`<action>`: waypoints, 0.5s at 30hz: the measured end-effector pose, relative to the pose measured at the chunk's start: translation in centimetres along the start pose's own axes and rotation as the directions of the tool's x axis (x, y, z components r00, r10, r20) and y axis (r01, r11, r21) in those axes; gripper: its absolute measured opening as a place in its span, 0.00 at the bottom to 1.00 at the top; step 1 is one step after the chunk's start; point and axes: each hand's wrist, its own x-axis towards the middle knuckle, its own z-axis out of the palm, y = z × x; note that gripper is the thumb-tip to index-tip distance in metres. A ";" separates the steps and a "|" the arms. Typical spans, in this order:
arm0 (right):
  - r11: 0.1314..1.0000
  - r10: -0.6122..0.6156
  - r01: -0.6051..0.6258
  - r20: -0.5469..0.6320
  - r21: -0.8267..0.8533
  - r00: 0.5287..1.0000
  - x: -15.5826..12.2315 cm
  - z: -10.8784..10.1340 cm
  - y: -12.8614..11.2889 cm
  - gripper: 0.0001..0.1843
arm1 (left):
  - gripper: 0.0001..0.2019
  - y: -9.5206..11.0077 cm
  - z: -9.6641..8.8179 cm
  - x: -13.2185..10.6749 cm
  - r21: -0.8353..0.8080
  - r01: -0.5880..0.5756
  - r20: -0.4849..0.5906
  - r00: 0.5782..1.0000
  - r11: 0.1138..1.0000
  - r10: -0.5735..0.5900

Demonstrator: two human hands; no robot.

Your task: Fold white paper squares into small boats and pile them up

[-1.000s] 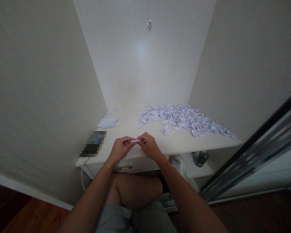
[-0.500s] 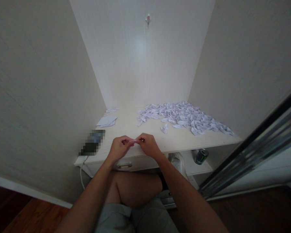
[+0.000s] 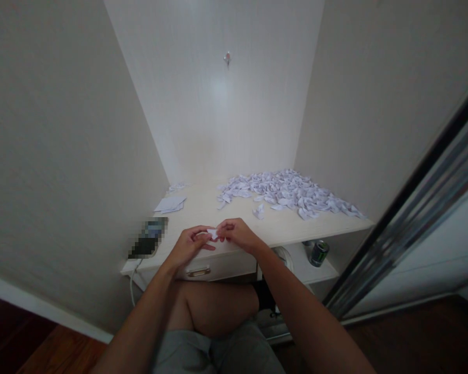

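Where the desk (image 3: 203, 208) met the left wall (image 3: 81, 156), a white cable (image 3: 131, 291) hung down over the front corner. It ran up to a pixelated device (image 3: 148, 238) lying near that corner. Just behind that, flat white sheets (image 3: 170, 203) lay loosely stacked, with small white strips (image 3: 178, 187) in the back corner.

Left hand (image 3: 200, 237) was partly closed: thumb and forefinger pinched the paper's left end, other fingers loosely bent. Paper (image 3: 212, 234) sat between both hands over the desk's front edge, small and white; its folds looked too small to make out for sure. Drawer handle (image 3: 198, 272) was below the left hand. Right hand (image 3: 234, 232) was mostly closed, thumb and fingertips pinching the paper's right end.

One folded piece (image 3: 259, 211) lay alone beyond the right hand. Past it, a big pile (image 3: 284, 189) of similar pieces spread to the right wall (image 3: 374, 114). Dark can (image 3: 319, 253) stood upright on the shelf (image 3: 302, 265) below.
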 end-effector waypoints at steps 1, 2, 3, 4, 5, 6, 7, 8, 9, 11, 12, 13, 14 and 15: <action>0.997 0.032 -0.034 0.038 0.063 0.999 -0.5 0.0 -0.2 0.08 | 0.19 0.1 0.2 -0.6 -0.020 0.002 -0.006 1.000 1.000 -0.002; 0.991 0.056 -0.064 0.068 0.118 0.996 -1.1 0.1 -0.4 0.09 | 0.19 0.1 0.3 -1.2 -0.044 0.001 -0.025 1.000 0.999 -0.003; 0.983 0.071 -0.085 0.088 0.165 0.994 -1.6 0.3 -0.5 0.11 | 0.18 0.1 0.6 -1.8 -0.076 0.001 -0.050 0.999 0.997 -0.004; 0.973 0.081 -0.100 0.099 0.208 0.992 -2.1 0.5 -0.6 0.11 | 0.18 0.0 0.8 -2.4 -0.118 0.001 -0.077 0.997 0.993 -0.010; 0.962 0.088 -0.112 0.107 0.247 0.990 -2.6 0.7 -0.7 0.12 | 0.17 0.0 1.1 -2.9 -0.165 0.002 -0.103 0.995 0.986 -0.019; 0.951 0.091 -0.120 0.112 0.286 0.990 -2.9 0.9 -0.7 0.12 | 0.18 -0.1 1.3 -3.3 -0.215 0.003 -0.129 0.991 0.977 -0.031; 0.937 0.096 -0.130 0.117 0.324 0.988 -3.3 1.2 -0.7 0.13 | 0.18 -0.2 1.6 -3.6 -0.263 0.003 -0.154 0.987 0.965 -0.045; 0.922 0.104 -0.142 0.124 0.360 0.987 -3.5 1.4 -0.7 0.13 | 0.18 -0.2 1.8 -3.9 -0.304 -0.002 -0.181 0.982 0.953 -0.056; 0.906 0.112 -0.153 0.127 0.394 0.986 -3.8 1.6 -0.6 0.14 | 0.18 -0.3 2.0 -4.1 -0.337 -0.010 -0.208 0.976 0.941 -0.064; 0.878 0.118 -0.159 0.118 0.452 0.986 -4.2 2.0 -0.5 0.14 | 0.17 -0.3 2.4 -4.3 -0.383 -0.029 -0.250 0.965 0.923 -0.073; 0.865 0.115 -0.155 0.111 0.476 0.987 -4.4 2.2 -0.5 0.14 | 0.17 -0.3 2.6 -4.4 -0.400 -0.039 -0.265 0.961 0.916 -0.075; 0.854 0.107 -0.147 0.108 0.500 0.988 -4.6 2.4 -0.5 0.15 | 0.17 -0.2 2.8 -4.4 -0.416 -0.050 -0.277 0.958 0.908 -0.074; 0.841 0.094 -0.138 0.110 0.523 0.989 -4.8 2.5 -0.4 0.15 | 0.17 -0.2 3.0 -4.5 -0.429 -0.061 -0.288 0.955 0.901 -0.072; 0.829 0.081 -0.132 0.118 0.544 0.990 -4.9 2.7 -0.4 0.16 | 0.17 -0.2 3.2 -4.5 -0.441 -0.071 -0.297 0.952 0.894 -0.071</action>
